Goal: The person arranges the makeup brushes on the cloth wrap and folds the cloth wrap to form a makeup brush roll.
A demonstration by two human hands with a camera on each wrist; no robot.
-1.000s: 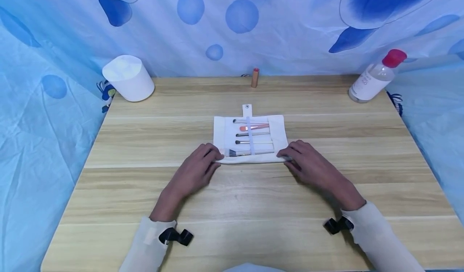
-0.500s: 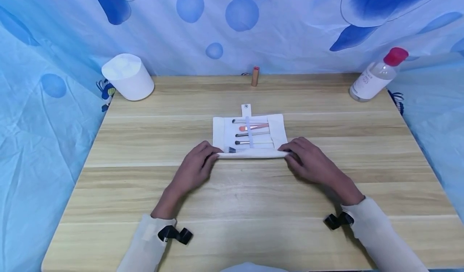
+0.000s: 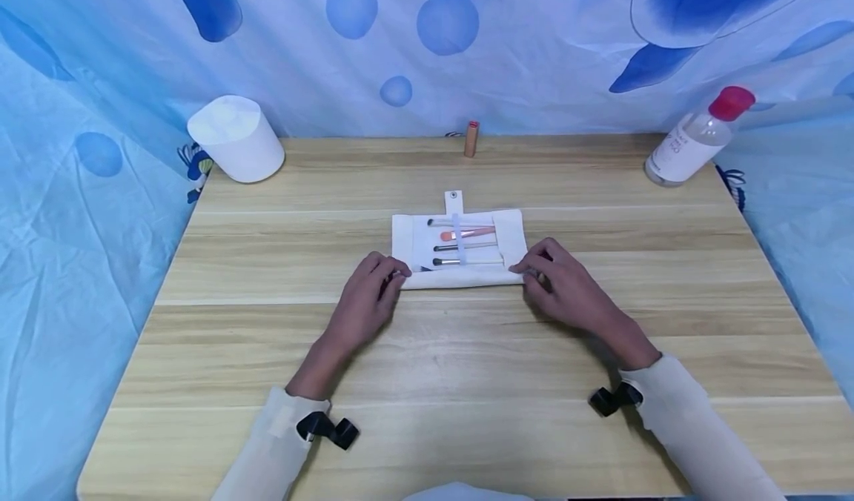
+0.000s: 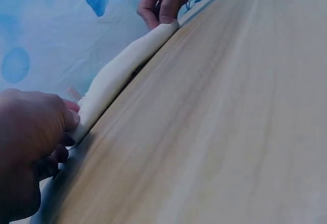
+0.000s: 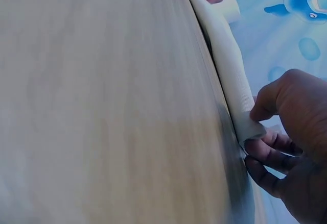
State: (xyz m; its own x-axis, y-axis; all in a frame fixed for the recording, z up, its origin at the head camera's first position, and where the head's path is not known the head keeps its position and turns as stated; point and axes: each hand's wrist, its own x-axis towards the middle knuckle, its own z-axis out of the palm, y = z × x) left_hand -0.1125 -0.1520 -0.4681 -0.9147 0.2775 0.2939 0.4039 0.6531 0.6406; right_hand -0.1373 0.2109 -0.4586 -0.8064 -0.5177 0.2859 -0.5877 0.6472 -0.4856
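Note:
A white makeup brush roll (image 3: pixel 510 233) lies partly unrolled on the table, its snap tab (image 3: pixel 454 200) pointing away from me. Several brushes, one of them a pink brush (image 3: pixel 475 232), sit side by side under a pale elastic band (image 3: pixel 457 227). The near edge is folded over into a rolled tube (image 3: pixel 460 279), which covers most of the nearest brush. My left hand (image 3: pixel 365 293) pinches the left end of that tube. At the right end, my right hand (image 3: pixel 562 287) grips it between thumb and fingers, as the right wrist view shows on the roll (image 5: pixel 227 50).
On the wooden table (image 3: pixel 434 397), a white cylinder-shaped roll (image 3: pixel 239 144) stands at the back left. A brown lipstick-like tube (image 3: pixel 471 140) is at the back middle, and a clear bottle with a red cap (image 3: pixel 694 141) at the back right. A blue curtain (image 3: pixel 534 64) hangs behind.
Both hands have moved slightly away from me, turning the near edge of the brush roll over. The nearest brush, in plain sight earlier, is now almost fully covered.

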